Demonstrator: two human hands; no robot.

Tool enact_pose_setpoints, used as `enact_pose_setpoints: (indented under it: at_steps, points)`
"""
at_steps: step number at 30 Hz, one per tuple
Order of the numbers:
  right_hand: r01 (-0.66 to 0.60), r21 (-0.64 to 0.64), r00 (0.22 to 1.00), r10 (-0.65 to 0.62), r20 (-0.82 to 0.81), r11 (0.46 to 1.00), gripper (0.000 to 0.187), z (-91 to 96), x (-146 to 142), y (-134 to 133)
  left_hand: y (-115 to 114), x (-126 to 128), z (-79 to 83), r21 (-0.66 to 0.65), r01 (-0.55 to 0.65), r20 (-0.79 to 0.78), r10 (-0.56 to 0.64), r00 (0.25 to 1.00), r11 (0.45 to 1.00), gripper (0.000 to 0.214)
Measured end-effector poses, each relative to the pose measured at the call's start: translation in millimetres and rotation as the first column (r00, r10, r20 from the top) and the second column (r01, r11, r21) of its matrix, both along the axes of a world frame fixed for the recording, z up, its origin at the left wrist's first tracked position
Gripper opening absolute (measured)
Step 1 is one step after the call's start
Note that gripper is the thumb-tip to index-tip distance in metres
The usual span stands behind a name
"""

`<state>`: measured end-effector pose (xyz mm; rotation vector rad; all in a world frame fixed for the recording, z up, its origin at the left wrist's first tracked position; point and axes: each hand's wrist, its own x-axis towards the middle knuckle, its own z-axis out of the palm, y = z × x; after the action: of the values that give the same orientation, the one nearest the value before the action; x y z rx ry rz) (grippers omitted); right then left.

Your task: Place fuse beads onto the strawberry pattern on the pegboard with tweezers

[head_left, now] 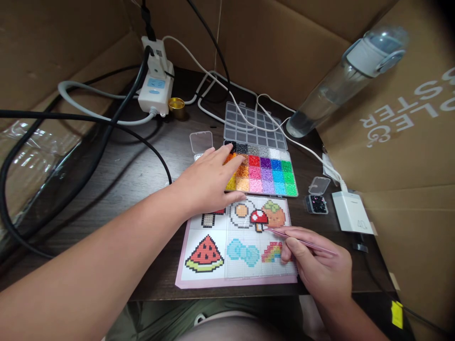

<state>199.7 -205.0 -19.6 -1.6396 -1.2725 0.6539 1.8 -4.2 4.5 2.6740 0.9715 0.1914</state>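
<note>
Clock centred on the clear pegboard (232,273), 12 pointing away from the wearer. Hands are apart. Right hand (322,267), at 4, is pinched on the tweezers (313,246); tips sit right by the stem of the bead mushroom (259,217), just inside 12. Can't tell if a bead is in the tips. Left hand (204,182), at 10-11, is spread, fingers over the left compartments of the bead box (293,170) at 12, gripping nothing visible. Handling, my read: tweezers light, stiff, springy; hold mid-shank, squeeze gently, hard pinch will flick a bead. Beads tiny, slick, near weightless; take one across its walls. Mushroom looks unbonded, so fragile: don't lift by the cap, don't bump the board. If shifting it, take the pegboard by its edges, level.
</note>
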Motion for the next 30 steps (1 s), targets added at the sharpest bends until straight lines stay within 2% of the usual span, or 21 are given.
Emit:
enact_pose_setpoints:
  at_steps: [8, 18, 30]
  points:
    - [-0.002, -0.007, 1.0, 0.002, 0.012, 1.0, 0.017, -0.3, -0.3, 0.1, 0.5, -0.6, -1.5, 0.002, 0.002, 0.01, -0.002, 1.0, 1.0, 0.081]
    - [0.037, -0.015, 0.993, -0.039, -0.11, 0.999, 0.015, -3.5, -0.4, -1.0, 0.8, -0.6, -1.3, 0.005, 0.004, 0.006, -0.004, 1.0, 1.0, 0.082]
    - [0.056, -0.031, 0.987, -0.061, -0.152, 0.998, 0.014, -3.5, 0.1, -1.0, 0.2, -1.0, -0.5, -0.002, -0.001, 0.004, 0.001, 1.0, 1.0, 0.082]
